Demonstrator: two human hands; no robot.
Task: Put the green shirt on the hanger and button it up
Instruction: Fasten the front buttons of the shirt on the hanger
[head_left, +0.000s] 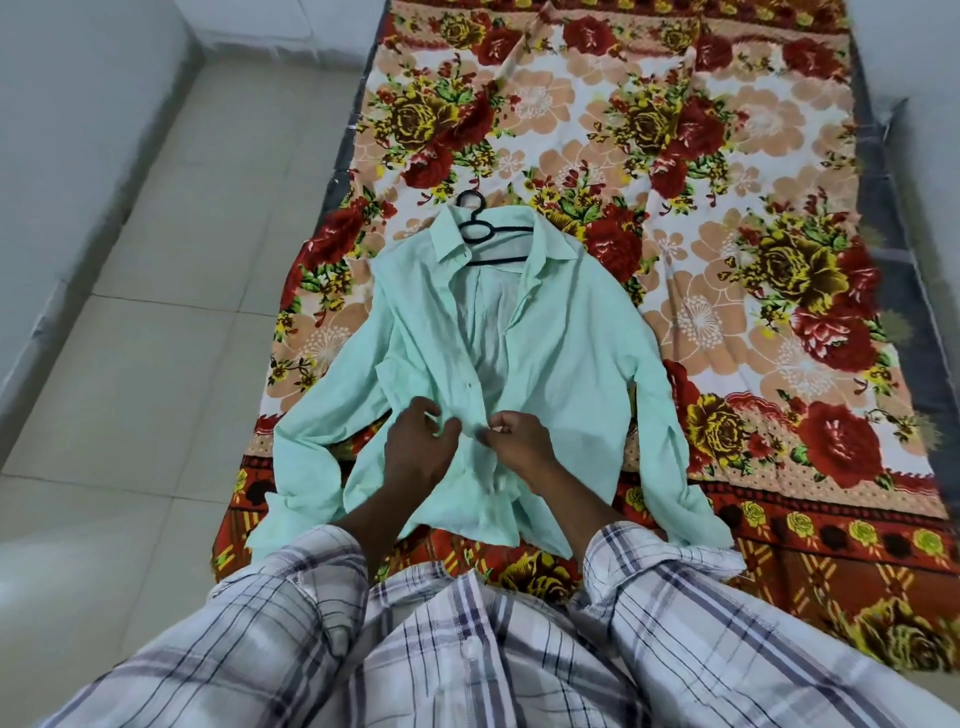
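Note:
The pale green shirt (571, 364) lies face up on the flowered bed sheet, its sleeves spread to both sides. A black hanger (485, 234) sits inside the collar, hook pointing up and left. The front is open from the collar down to the middle. My left hand (415, 447) pinches the left front edge of the shirt at mid-height. My right hand (514, 441) pinches the right front edge right beside it, fingers curled on the cloth. The two edges meet between my fingertips. One button shows on the left placket just above my hands.
The flowered sheet (727, 182) covers a mattress that fills the middle and right. Pale floor tiles (156, 312) lie to the left, with a wall at the far left. My checked sleeves fill the bottom of the view.

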